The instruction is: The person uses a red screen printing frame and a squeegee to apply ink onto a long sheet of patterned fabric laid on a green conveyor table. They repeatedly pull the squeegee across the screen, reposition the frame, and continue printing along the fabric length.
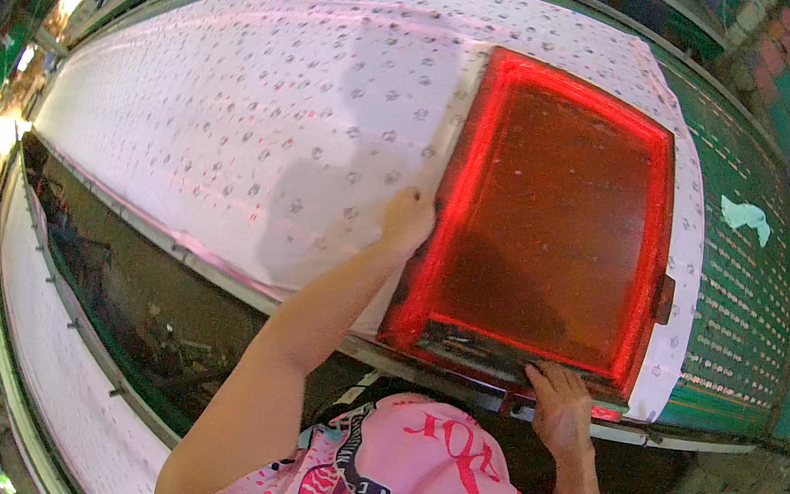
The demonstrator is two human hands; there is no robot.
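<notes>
Along the long table, printed cloth (262, 117) stretches left while both your left hand (409, 221) and right hand (558, 396) grip the red screen frame (654, 233) near its unprinted right end.

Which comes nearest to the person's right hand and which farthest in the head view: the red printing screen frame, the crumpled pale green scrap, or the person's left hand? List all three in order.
1. Red printing screen frame: the right hand rests on its near edge.
2. Left hand: to the left, on the frame's left side.
3. Crumpled pale green scrap: far right, on the green table.
</notes>
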